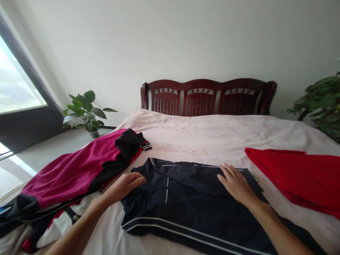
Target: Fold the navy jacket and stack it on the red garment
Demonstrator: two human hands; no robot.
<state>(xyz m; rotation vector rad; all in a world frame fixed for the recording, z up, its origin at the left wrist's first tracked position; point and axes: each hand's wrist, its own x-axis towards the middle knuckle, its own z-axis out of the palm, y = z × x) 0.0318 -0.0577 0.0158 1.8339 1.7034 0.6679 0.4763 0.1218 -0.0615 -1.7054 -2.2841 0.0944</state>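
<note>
Dark navy track pants [191,202] with white piping lie spread on the bed in front of me, their gathered waist to the left. My left hand [131,181] rests at the upper corner of that waist, its fingers stretched over the fabric and held close together. Its thumb is hard to make out. On the right, my right hand [236,183] lies flat on the upper part of the pants with its fingers spread. A thin cord loop shows just beyond the cloth there.
A magenta and black jacket [79,163] lies at the left over other white and red clothing [58,225]. Red folded cloth [300,177] lies on the right of the pale pink bedsheet [212,132]. Beyond stand a wooden headboard [199,101], a potted plant [87,113] and more foliage [324,102].
</note>
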